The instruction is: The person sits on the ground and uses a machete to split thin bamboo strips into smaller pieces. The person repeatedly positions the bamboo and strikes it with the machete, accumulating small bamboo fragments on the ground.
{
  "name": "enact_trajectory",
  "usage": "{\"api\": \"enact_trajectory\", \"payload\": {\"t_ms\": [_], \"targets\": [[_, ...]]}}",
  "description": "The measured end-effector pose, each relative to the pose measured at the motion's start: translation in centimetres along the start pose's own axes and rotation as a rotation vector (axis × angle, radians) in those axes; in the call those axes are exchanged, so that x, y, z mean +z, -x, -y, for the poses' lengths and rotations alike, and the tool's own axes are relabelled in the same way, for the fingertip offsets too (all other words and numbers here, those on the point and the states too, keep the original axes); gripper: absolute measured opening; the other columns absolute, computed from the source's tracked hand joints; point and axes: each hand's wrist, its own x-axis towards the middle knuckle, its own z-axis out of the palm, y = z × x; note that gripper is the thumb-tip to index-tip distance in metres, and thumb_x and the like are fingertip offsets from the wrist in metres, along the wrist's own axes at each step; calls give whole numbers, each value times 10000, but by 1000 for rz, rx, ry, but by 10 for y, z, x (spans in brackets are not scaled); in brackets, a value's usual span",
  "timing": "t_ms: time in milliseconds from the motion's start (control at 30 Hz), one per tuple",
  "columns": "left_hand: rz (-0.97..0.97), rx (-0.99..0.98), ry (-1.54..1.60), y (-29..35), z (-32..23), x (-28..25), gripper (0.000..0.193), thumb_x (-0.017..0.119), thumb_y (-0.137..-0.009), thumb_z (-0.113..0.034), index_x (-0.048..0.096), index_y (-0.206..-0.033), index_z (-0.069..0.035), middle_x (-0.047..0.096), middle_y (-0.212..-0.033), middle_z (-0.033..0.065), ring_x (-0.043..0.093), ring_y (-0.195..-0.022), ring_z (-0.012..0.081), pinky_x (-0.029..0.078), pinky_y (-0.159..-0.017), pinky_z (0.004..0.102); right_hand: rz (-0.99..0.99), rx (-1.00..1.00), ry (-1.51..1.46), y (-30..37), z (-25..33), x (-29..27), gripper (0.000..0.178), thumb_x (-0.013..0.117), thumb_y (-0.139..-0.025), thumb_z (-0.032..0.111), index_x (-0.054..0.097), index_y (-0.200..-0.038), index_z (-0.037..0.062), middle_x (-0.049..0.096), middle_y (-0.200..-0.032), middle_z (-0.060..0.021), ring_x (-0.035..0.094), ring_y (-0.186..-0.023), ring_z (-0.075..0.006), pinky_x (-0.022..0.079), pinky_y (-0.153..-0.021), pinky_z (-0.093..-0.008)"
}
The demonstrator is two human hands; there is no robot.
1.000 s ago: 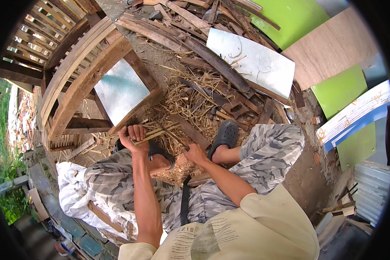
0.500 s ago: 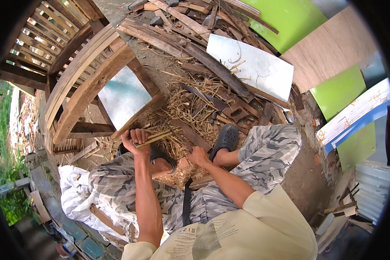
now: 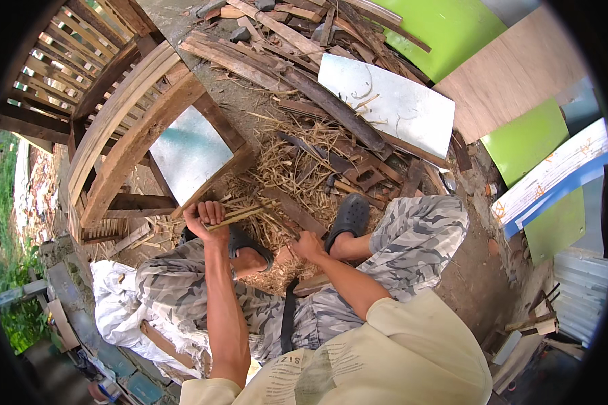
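My left hand (image 3: 205, 219) is closed around a thin split wooden strip (image 3: 243, 214), whose free end points right, over the shavings. Between my knees my right hand (image 3: 308, 246) is closed on a knife (image 3: 291, 233). Its slim, dark blade is hard to make out against the litter, and the handle is hidden in my fist. Blade and strip appear apart. Loose shavings (image 3: 297, 165) cover the ground in front of both hands. Beyond them lies a handsaw (image 3: 367, 177) with a wooden handle, and a hammer (image 3: 358, 194) rests close by my right clog.
A wooden frame (image 3: 145, 128) with slats and a pale panel stands at the left. Scrap timber (image 3: 304, 81) is piled ahead, with a white sheet (image 3: 388, 101) leaning over it. Green panels (image 3: 530, 142) and plywood (image 3: 510, 74) lie right. A white sack (image 3: 115, 293) sits beside my left leg.
The knife in my right hand has swung from pointing up and left toward the strip to lying lower, nearer my fist. My left hand keeps its hold, and the view has shifted slightly.
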Motion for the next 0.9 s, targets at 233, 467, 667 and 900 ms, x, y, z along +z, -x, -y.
{"api": "enact_trajectory", "payload": {"t_ms": [233,467,667,900], "targets": [[-21,-23,7,-2,-2,-5,499,392,-939,-308,334,-464,-168,301,-432,-5,285,-404,135,265,-410,290,75,70,19,8,23,-17,445,651,-825,346,677,-1100,-3,655,-1078,-290,629,-1014,-445,514,-863,-487],[-16,-32,37,1,-2,-4,498,392,-941,-306,335,-468,-161,297,-438,-1,281,-414,135,258,-420,287,116,304,102,-4,-11,-5,450,649,-804,304,671,-1120,-14,664,-1108,-258,637,-1065,-399,509,-912,-464],[-40,-41,47,0,-2,1,495,407,-932,-316,326,-468,-161,305,-439,0,282,-412,132,254,-415,288,60,319,62,-5,-26,2,401,642,-809,263,686,-1040,-61,668,-1061,-283,652,-1016,-402,524,-875,-463],[-13,-15,21,-2,-1,-6,458,400,-902,-331,333,-476,-176,315,-439,-19,299,-410,121,266,-415,273,45,145,33,2,3,-15,324,647,-792,246,705,-955,-28,673,-950,-297,665,-911,-428,533,-812,-470]]}}
